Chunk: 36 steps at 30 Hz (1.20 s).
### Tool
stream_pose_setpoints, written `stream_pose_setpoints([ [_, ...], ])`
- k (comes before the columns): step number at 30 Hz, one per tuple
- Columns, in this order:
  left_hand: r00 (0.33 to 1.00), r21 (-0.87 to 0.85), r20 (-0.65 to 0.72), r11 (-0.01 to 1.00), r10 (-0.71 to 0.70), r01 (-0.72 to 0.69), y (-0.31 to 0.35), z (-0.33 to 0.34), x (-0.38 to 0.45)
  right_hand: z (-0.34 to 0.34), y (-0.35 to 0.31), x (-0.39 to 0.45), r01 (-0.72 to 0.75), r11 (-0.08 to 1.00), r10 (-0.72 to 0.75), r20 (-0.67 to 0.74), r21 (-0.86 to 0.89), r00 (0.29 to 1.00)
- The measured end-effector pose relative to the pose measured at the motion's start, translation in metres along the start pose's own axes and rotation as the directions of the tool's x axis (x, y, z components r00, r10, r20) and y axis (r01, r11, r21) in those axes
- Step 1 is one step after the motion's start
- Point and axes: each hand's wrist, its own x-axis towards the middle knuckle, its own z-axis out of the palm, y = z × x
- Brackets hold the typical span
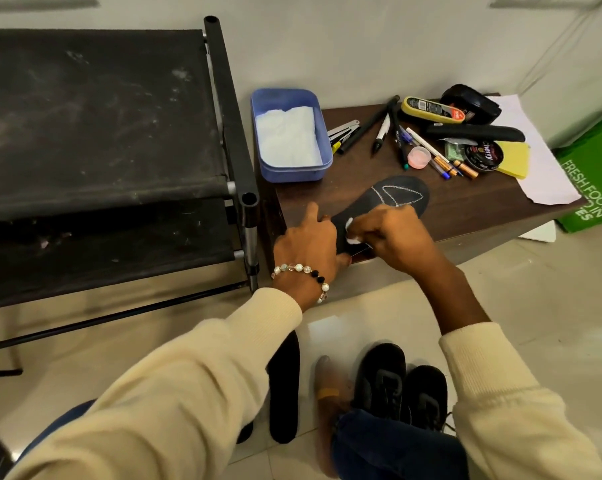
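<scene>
My left hand [310, 244] grips the heel of the insole [389, 199], which lies on the near left corner of the bench [466, 202], toe pointing to two o'clock and heel at the edge. My right hand [393, 237] pinches a small white bit, which I take for chalk [351, 233], against the insole's middle, at seven o'clock of the outline [393, 195] on the forefoot. To mark well I'd pin the heel flat so the insole can't swivel, press lightly, and draw in short pulls toward myself. The tub [292, 173] at eleven o'clock and the pens [396, 133] at one o'clock lie well apart from my hands.
</scene>
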Motion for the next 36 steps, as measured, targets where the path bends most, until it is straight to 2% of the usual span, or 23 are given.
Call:
stream_pose_setpoints([
  [1,1.000,0.018,0.006,1.000,-0.008,0.008,0.001,-0.001,-0.001,-0.003,0.006,-0.009,-0.026,0.999,0.025,0.027,0.019,0.999],
  [3,1.000,0.057,0.012,0.998,-0.026,0.025,0.005,-0.002,-0.004,-0.010,0.021,-0.023,-0.223,0.973,0.225,-0.017,0.059,0.974],
  [5,0.999,0.079,0.010,0.996,-0.042,0.042,0.008,-0.002,-0.006,-0.017,0.032,-0.030,-0.431,0.869,0.477,-0.178,0.243,0.861],
  [7,0.999,0.087,0.009,0.995,-0.048,0.047,0.011,0.001,-0.004,-0.019,0.033,-0.031,-0.478,0.762,0.616,-0.262,0.437,0.743],
  [8,0.999,0.086,0.011,0.996,-0.038,0.037,0.013,0.002,-0.002,-0.018,0.032,-0.030,-0.478,0.754,0.626,-0.273,0.450,0.731],
  [9,1.000,0.075,0.013,0.997,-0.022,0.021,0.013,0.003,0.000,-0.016,0.031,-0.028,-0.475,0.779,0.602,-0.276,0.408,0.750],
  [11,1.000,0.044,0.007,0.999,0.016,-0.016,0.015,0.006,0.003,-0.007,0.028,-0.021,-0.449,0.872,0.486,-0.250,0.194,0.837],
  [13,0.999,0.036,-0.008,0.998,0.048,-0.047,0.014,0.008,0.005,0.002,0.023,-0.015,-0.422,0.907,0.415,-0.157,-0.013,0.896],
  [15,0.998,0.054,-0.028,0.997,0.056,-0.054,0.014,0.010,0.006,0.006,0.012,-0.008,-0.357,0.931,0.350,-0.081,-0.081,0.933],
  [17,0.997,0.061,-0.050,0.997,0.051,-0.047,0.015,0.011,0.006,0.009,-0.001,-0.004,-0.227,0.968,0.226,-0.025,-0.104,0.974],
  [19,0.998,0.054,-0.044,0.998,0.037,-0.034,0.015,0.009,0.005,0.011,-0.002,-0.004,-0.141,0.979,0.146,0.022,-0.144,0.989],
  [21,0.999,0.049,-0.013,0.998,0.033,-0.032,0.015,0.006,0.005,0.008,0.010,-0.007,-0.210,0.964,0.213,0.004,-0.161,0.977],
  [24,1.000,0.042,-0.006,0.999,0.030,-0.029,0.013,0.006,0.006,0.006,0.027,-0.014,-0.429,0.898,0.417,-0.122,-0.102,0.901],
  [25,1.000,0.033,-0.007,0.999,0.028,-0.028,0.013,0.006,0.006,0.006,0.026,-0.015,-0.451,0.888,0.435,-0.158,-0.086,0.887],
  [26,1.000,0.022,-0.004,0.999,0.026,-0.026,0.013,0.006,0.007,0.007,0.022,-0.013,-0.452,0.889,0.437,-0.167,-0.070,0.884],
  [28,1.000,0.000,-0.001,1.000,0.023,-0.023,0.013,0.008,0.008,0.011,0.007,-0.008,-0.373,0.925,0.361,-0.143,-0.074,0.922],
  [31,1.000,-0.027,-0.016,0.999,0.023,-0.024,0.012,0.009,0.010,0.016,-0.012,0.001,-0.247,0.964,0.243,-0.046,-0.102,0.969],
  [33,1.000,-0.032,-0.015,0.999,0.020,-0.021,0.012,0.010,0.010,0.015,-0.006,0.005,-0.268,0.955,0.265,-0.041,-0.130,0.963],
  [36,0.999,-0.032,-0.022,0.999,0.025,-0.026,0.011,0.011,0.009,0.011,0.009,0.003,-0.419,0.899,0.405,-0.121,-0.129,0.906],
])
